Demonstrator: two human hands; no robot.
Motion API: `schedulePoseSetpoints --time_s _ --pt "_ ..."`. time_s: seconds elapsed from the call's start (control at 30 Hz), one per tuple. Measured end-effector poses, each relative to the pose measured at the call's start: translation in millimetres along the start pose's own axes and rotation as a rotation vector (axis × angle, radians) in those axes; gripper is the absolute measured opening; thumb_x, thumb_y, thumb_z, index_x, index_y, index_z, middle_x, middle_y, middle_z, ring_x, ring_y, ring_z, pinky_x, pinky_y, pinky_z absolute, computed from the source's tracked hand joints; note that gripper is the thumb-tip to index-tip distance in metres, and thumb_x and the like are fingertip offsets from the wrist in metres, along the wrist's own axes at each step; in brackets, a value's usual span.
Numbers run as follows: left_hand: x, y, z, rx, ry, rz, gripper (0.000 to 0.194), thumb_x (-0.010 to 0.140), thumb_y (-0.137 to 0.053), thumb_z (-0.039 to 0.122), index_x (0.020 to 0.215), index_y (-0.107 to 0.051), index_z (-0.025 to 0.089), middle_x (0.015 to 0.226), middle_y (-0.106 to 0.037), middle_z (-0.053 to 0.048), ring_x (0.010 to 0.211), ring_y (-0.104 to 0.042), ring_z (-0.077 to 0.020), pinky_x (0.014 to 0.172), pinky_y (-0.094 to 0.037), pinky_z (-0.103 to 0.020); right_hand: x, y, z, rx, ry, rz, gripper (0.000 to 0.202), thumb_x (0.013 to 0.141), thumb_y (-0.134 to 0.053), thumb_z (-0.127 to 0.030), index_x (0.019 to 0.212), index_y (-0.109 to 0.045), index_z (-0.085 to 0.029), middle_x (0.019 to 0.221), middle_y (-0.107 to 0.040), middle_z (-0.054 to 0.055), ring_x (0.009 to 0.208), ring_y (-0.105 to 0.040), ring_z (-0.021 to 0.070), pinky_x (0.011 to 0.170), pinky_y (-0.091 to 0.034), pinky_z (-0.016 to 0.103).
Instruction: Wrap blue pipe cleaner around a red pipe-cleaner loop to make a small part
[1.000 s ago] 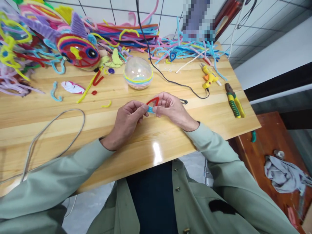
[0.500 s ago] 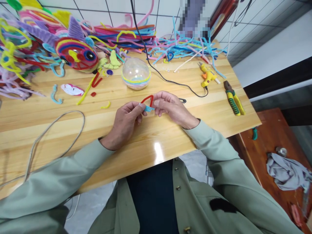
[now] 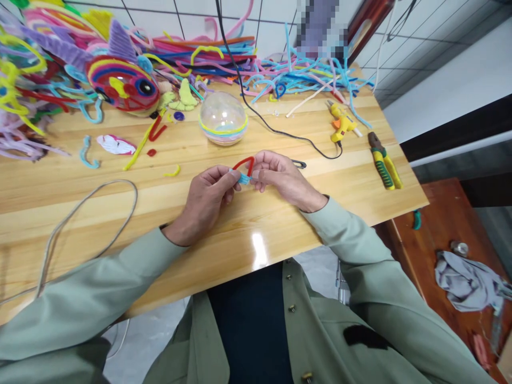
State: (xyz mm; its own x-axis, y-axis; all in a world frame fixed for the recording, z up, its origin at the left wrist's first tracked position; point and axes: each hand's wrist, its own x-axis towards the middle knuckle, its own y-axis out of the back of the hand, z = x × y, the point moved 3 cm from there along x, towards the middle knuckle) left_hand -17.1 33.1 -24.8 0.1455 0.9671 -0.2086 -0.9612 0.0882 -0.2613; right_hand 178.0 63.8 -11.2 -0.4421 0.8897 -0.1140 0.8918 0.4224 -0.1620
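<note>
Between my hands is a small piece of light blue pipe cleaner [image 3: 244, 178] with a bent red pipe cleaner [image 3: 242, 160] arching above it. My left hand [image 3: 210, 198] pinches the blue piece at its left end. From the other side, my right hand [image 3: 282, 178] has its thumb and finger closed on the right end, where red and blue meet. Just beyond my hands stands a clear ball [image 3: 223, 114], its lower part wrapped in yellow, blue and pink strands. A black clip [image 3: 298, 164] lies behind my right hand.
A colourful fish-like figure [image 3: 124, 88] stands at the back left. Loose pipe cleaners [image 3: 296, 74] line the wall. A yellow glue gun [image 3: 342, 124] with a black cord and pliers [image 3: 384, 161] lie to the right. A grey cable [image 3: 90, 194] loops at the left.
The blue piece has turned slightly between my fingers, and the red arch has shifted a little to the right. Both hands keep nearly the same place.
</note>
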Motion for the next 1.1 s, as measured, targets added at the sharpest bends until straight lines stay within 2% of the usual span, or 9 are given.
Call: schedulePoseSetpoints --time_s 0.1,0.2,0.33,0.43,0.5,0.6,0.87,0.97,1.1 --pt "0 1.4 0 0.043 -0.017 0.001 0.027 0.095 -0.089 0.038 0.078 -0.077 0.021 0.071 -0.071 -0.001 0.055 -0.050 -0.0101 0.052 -0.036 -0.026 -1 -1 -1 -0.031 0.010 0.009 0.028 0.089 -0.086 -0.034 0.107 -0.070 -0.021 0.083 -0.077 -0.003 0.068 -0.066 0.0105 0.062 -0.051 0.023" --pt "-1 1.1 1 0.073 -0.030 0.005 0.027 0.094 -0.090 0.039 0.078 -0.078 0.021 0.070 -0.070 -0.001 0.056 -0.050 -0.0101 0.053 -0.037 -0.026 -1 -2 -1 -0.059 0.033 0.010 0.034 0.086 -0.091 -0.032 0.109 -0.068 -0.021 0.080 -0.073 -0.006 0.067 -0.061 0.0097 0.062 -0.048 0.023" --pt "-2 -3.9 1 0.003 -0.006 -0.011 0.027 0.086 -0.096 0.041 0.081 -0.078 0.022 0.073 -0.070 0.001 0.056 -0.047 -0.0100 0.052 -0.036 -0.027 -1 -4 1 -0.075 0.087 0.048 0.038 0.085 -0.093 -0.032 0.111 -0.067 -0.022 0.079 -0.070 -0.007 0.068 -0.056 0.0091 0.065 -0.046 0.024" --pt "-4 -7.1 0 -0.007 0.016 -0.028 0.028 0.082 -0.099 0.040 0.080 -0.078 0.022 0.065 -0.063 0.003 0.056 -0.046 -0.0107 0.053 -0.035 -0.027 -2 -7 2 -0.074 0.125 0.066 0.043 0.086 -0.094 -0.036 0.117 -0.066 -0.023 0.078 -0.068 -0.008 0.069 -0.056 0.0097 0.066 -0.046 0.025" --pt "-5 -7.4 0 0.001 0.010 -0.019 0.027 0.083 -0.097 0.040 0.077 -0.077 0.023 0.061 -0.059 0.004 0.056 -0.046 -0.0110 0.053 -0.034 -0.027 -3 -9 2 -0.076 0.133 0.063 0.047 0.086 -0.094 -0.038 0.121 -0.067 -0.023 0.077 -0.067 -0.009 0.070 -0.059 0.0104 0.067 -0.047 0.025" --pt "-5 -6.9 2 -0.020 -0.006 0.008 0.029 0.084 -0.097 0.039 0.074 -0.075 0.023 0.060 -0.058 0.004 0.056 -0.045 -0.0108 0.054 -0.034 -0.028 -3 -9 1 -0.052 0.118 0.043 0.044 0.089 -0.091 -0.038 0.124 -0.067 -0.023 0.082 -0.074 -0.006 0.076 -0.067 0.0125 0.074 -0.055 0.027" --pt "-3 -11.3 6 -0.119 0.034 -0.069 0.047 0.079 -0.103 0.056 0.071 -0.070 0.023 0.066 -0.062 0.002 0.054 -0.042 -0.0097 0.051 -0.033 -0.029 -2 -5 -2 -0.047 0.066 -0.009 0.029 0.090 -0.089 -0.036 0.106 -0.069 -0.022 0.086 -0.078 -0.002 0.078 -0.070 0.0130 0.077 -0.059 0.027" --pt "-2 -11.9 6 -0.115 0.042 -0.086 0.054 0.075 -0.105 0.062 0.069 -0.069 0.022 0.063 -0.060 0.002 0.053 -0.042 -0.0098 0.051 -0.033 -0.029 -3 -7 -3 -0.031 0.073 -0.032 0.031 0.089 -0.093 -0.035 0.107 -0.071 -0.022 0.094 -0.081 0.000 0.085 -0.073 0.0135 0.081 -0.060 0.027" --pt "-3 -11.7 6 -0.105 0.051 -0.084 0.057 0.072 -0.106 0.066 0.068 -0.070 0.022 0.060 -0.057 0.003 0.052 -0.041 -0.0096 0.051 -0.031 -0.029 -2 -7 -1 -0.011 0.069 -0.049 0.039 0.088 -0.099 -0.041 0.111 -0.073 -0.022 0.102 -0.084 0.002 0.090 -0.077 0.0150 0.085 -0.063 0.029"
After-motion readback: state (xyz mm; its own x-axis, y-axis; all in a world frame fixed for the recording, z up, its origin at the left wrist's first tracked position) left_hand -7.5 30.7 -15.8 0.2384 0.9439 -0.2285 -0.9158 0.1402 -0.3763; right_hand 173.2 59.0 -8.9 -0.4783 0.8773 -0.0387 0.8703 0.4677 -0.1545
